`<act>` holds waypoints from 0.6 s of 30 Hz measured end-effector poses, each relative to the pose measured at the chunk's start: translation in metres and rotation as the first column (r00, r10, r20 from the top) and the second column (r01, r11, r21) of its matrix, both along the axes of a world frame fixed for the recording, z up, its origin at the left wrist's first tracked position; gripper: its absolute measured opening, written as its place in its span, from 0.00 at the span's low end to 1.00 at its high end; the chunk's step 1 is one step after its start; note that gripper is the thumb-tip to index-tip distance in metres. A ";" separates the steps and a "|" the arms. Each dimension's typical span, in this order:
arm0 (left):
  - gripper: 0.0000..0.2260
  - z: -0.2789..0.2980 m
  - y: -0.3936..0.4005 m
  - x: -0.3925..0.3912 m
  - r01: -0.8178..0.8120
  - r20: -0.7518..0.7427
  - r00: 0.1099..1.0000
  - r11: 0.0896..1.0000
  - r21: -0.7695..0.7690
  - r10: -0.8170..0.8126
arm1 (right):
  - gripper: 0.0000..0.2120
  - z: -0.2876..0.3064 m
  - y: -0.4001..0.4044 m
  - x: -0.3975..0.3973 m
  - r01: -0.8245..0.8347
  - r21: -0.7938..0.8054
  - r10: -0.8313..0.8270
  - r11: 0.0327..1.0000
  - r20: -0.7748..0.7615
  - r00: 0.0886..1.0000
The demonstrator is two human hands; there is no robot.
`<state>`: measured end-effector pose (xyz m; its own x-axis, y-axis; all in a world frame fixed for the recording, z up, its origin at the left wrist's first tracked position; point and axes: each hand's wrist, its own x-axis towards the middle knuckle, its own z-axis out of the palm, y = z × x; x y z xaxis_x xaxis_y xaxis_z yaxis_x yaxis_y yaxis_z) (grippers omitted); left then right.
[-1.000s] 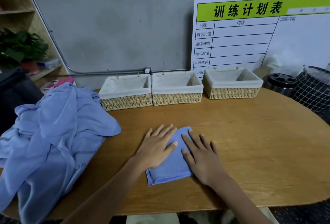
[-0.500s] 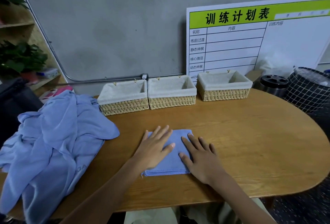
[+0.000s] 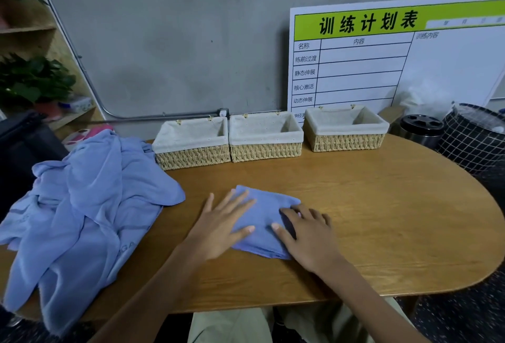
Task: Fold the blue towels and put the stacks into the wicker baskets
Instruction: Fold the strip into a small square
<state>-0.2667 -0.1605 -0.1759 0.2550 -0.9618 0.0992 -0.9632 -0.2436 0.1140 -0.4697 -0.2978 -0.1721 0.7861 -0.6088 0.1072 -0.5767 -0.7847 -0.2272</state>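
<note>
A small folded blue towel lies on the wooden table in front of me. My left hand lies flat on its left side, fingers spread and straight. My right hand rests on its right side, thumb on top and fingertips at the right edge. A heap of unfolded blue towels covers the table's left end. Three cloth-lined wicker baskets stand along the back edge: left basket, middle basket, right basket. No towel shows inside them.
A white planning board leans on the grey wall behind the baskets. A black round container and a black checked bag stand off the table's right end. A shelf with plants is at the far left.
The folded towel has turned a little under my hands, its far corner now pointing left. My right fingers have shifted to the towel's right edge. The camera view has tilted slightly.
</note>
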 end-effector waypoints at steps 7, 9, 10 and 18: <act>0.08 -0.002 -0.002 0.002 0.045 -0.290 0.939 0.904 -0.425 -0.183 | 0.15 -0.001 -0.038 0.003 -0.206 0.035 0.182 0.978 0.342 0.922; 0.11 -0.012 0.001 -0.010 0.078 -0.332 0.918 0.921 -0.382 -0.216 | 0.12 -0.010 -0.047 0.008 -0.303 0.108 0.242 0.947 0.382 0.892; 0.13 -0.016 0.003 -0.013 0.100 -0.303 0.928 0.928 -0.359 -0.217 | 0.11 -0.014 -0.049 0.009 -0.345 0.162 0.259 0.925 0.397 0.881; 0.18 -0.013 0.009 -0.019 0.166 -0.103 0.969 0.898 -0.407 -0.226 | 0.27 -0.026 -0.035 0.003 -0.354 0.155 0.258 0.922 0.436 0.862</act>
<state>-0.2853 -0.1516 -0.1891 0.1057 -0.8840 0.4554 -0.9523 0.0418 0.3022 -0.4669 -0.3332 -0.1978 0.8548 -0.3892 0.3433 -0.1369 -0.8072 -0.5742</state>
